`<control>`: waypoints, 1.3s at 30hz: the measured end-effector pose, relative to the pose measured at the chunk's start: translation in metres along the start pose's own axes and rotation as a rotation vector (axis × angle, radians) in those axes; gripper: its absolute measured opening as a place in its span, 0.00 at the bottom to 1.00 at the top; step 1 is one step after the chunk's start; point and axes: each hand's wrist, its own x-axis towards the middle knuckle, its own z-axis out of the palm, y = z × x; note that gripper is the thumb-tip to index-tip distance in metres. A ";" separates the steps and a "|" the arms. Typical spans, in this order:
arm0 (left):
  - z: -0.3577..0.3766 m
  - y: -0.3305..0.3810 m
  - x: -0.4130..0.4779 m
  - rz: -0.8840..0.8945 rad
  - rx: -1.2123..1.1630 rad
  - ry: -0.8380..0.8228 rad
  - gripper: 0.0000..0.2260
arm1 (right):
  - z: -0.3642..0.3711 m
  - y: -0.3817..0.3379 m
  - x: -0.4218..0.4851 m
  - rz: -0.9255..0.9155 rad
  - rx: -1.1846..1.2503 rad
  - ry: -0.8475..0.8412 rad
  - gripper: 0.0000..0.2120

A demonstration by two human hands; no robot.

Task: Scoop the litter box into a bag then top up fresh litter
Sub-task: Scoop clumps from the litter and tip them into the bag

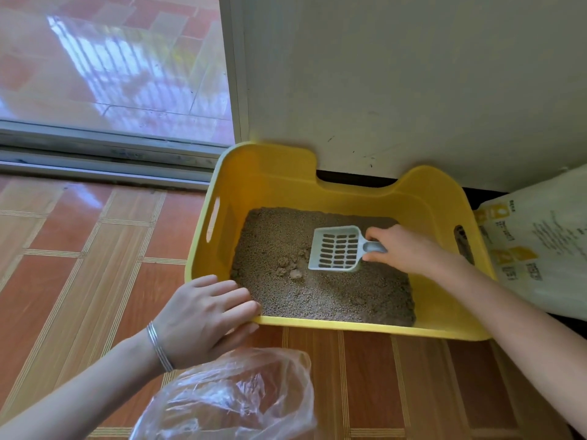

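A yellow litter box (438, 198) stands on the tiled floor against the wall, with grey-brown litter (333, 290) inside. A few clumps (290, 269) lie left of centre in the litter. A pale grey slotted scoop (336, 249) rests on the litter, and my right hand (400, 249) grips its handle. My left hand (206, 315) holds the near left corner of the box rim, fingers over the edge and thumb on the outside. A clear plastic bag (235, 398) lies crumpled on the floor just in front of the box.
A white litter sack (540, 246) with yellow printing leans to the right of the box. A pale wall (413, 74) stands behind it. To the left a sliding glass door (111, 65) with a metal track (104, 160) borders the tiled floor (79, 265).
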 end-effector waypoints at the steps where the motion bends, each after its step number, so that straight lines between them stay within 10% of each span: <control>1: 0.000 0.000 0.000 -0.002 0.003 0.000 0.17 | 0.002 0.001 0.001 -0.016 -0.028 0.014 0.12; 27: 0.004 0.001 -0.001 -0.005 0.054 0.054 0.17 | 0.027 0.024 -0.014 -0.264 -0.325 0.507 0.17; 39: 0.004 0.001 -0.002 -0.017 0.080 0.057 0.15 | 0.029 0.017 -0.010 -0.173 -0.367 0.335 0.15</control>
